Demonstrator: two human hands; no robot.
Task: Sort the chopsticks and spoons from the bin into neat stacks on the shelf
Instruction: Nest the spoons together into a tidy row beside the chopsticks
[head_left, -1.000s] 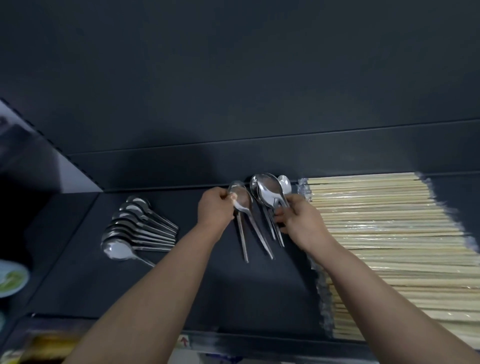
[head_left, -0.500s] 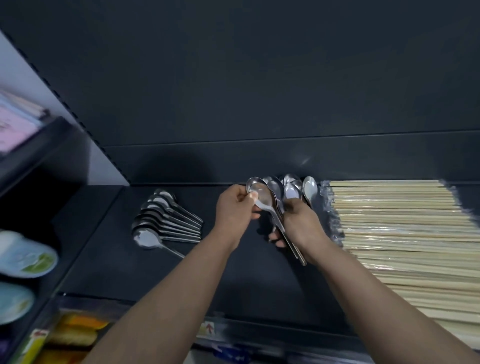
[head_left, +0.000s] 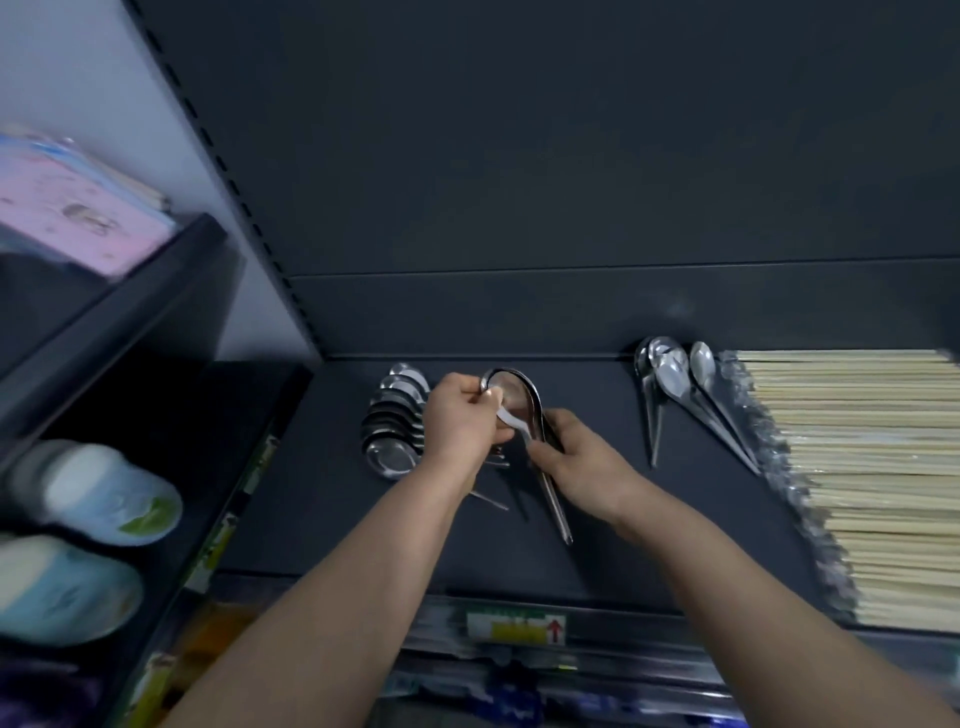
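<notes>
Both hands hold a nested bundle of steel spoons (head_left: 522, 402) just above the dark shelf (head_left: 623, 545). My left hand (head_left: 460, 421) pinches the bowl end, while my right hand (head_left: 576, 462) grips the handles, which stick out toward me. Right beside the left hand lies a row of stacked spoons (head_left: 392, 428), partly hidden by that hand. A small group of loose spoons (head_left: 675, 376) lies farther right, against a wide stack of pale chopsticks (head_left: 852, 467) wrapped in clear plastic.
The shelf's dark back wall (head_left: 571, 312) rises just behind the spoons. At the left, a neighbouring shelf unit holds blue-white tubs (head_left: 104, 493) and pink packages (head_left: 72, 208). A price label (head_left: 517, 629) sits on the shelf's front edge.
Both hands carried the spoon bundle left, away from the loose spoons by the chopsticks and up to the stacked row. The view also shifted left.
</notes>
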